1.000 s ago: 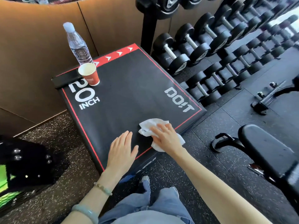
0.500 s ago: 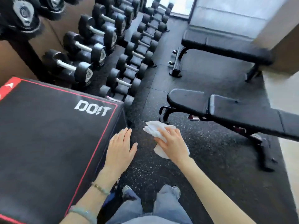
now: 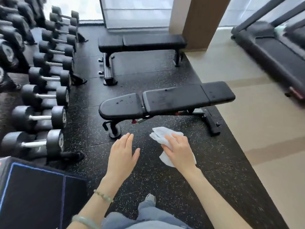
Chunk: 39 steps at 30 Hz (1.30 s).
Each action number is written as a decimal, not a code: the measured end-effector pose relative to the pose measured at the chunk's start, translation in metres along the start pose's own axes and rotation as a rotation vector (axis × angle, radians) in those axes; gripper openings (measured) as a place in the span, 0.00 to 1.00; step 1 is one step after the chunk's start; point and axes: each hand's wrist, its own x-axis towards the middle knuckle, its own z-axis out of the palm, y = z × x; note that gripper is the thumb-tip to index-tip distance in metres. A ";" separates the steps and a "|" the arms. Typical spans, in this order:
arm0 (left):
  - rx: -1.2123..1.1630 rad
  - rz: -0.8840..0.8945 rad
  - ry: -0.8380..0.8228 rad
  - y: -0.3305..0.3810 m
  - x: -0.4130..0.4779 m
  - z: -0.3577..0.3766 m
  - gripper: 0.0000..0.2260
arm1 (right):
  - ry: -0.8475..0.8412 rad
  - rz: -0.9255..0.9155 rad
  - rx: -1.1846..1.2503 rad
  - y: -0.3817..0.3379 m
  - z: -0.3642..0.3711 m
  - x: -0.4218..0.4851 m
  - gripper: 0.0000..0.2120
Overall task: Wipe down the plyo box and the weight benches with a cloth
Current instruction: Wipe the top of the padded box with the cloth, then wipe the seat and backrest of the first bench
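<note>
Above the speckled black rubber floor (image 3: 148,179), the right hand (image 3: 179,150) grips a crumpled white cloth (image 3: 160,136) near the closer black padded weight bench (image 3: 166,100), the left hand (image 3: 122,156) flat beside it, fingers straight

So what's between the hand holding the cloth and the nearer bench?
Nothing but bare speckled floor shows between the right hand, gripping the cloth, and the nearer bench, in the head view.
</note>
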 end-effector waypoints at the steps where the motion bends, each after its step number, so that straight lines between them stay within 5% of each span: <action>1: 0.000 0.024 -0.013 0.013 0.010 0.006 0.25 | 0.027 0.015 -0.009 0.014 -0.006 0.001 0.18; 21: -0.013 0.412 -0.214 0.222 0.229 0.123 0.27 | 0.121 0.456 -0.075 0.260 -0.058 0.062 0.17; 39: 0.056 0.468 -0.272 0.399 0.444 0.206 0.26 | 0.185 0.493 -0.111 0.498 -0.088 0.202 0.17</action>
